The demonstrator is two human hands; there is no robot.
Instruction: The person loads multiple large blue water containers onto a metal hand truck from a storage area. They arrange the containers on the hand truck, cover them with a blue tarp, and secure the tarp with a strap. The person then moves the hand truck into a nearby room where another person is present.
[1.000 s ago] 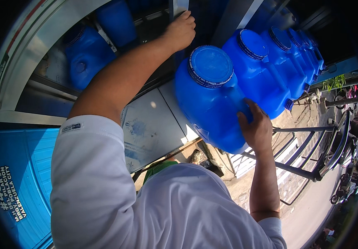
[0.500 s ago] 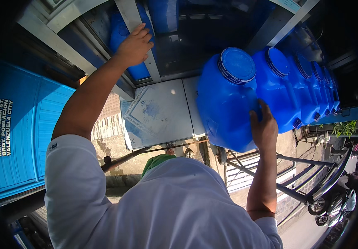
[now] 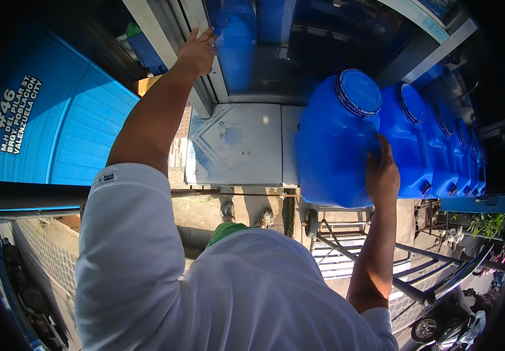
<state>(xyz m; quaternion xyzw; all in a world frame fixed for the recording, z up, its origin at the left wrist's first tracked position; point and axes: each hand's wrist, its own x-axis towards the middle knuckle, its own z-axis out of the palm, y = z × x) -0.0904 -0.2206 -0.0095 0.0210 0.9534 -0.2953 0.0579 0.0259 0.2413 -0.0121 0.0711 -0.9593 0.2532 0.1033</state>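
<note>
Sliding door [image 3: 218, 82]: one, pale upright edge, dark glass to its right. Shifted left in the last second; its edge stood farther right along the counter [image 3: 246, 146] and now stands by the back left corner, close to the fixed post [image 3: 159, 44]. (Whether a slit remains between the two, you cannot tell from this angle.)

Left hand [image 3: 197, 54]: yours, on the door's edge, arm stretched forward. Fingers partly spread and slightly bent; thumb hidden, so whether you grip or merely push is unclear.

Jug [image 3: 325, 146]: one, blue, upright, round blue lid, nearest of the row. Placed at the right of the counter, hiding the front edge there; its base is out of sight. Appears to have kept its place beside the next jugs [image 3: 407, 152], which run off to the right.

Right hand [image 3: 384, 178]: yours, on the same jug as before, at its front right. Half open, thumb apart from the fingers; how firmly it holds, you cannot tell.

Bearing on the work: the door seems near the left end of its travel, your left arm doing the moving while your right apparently only steadies the jug.
</note>
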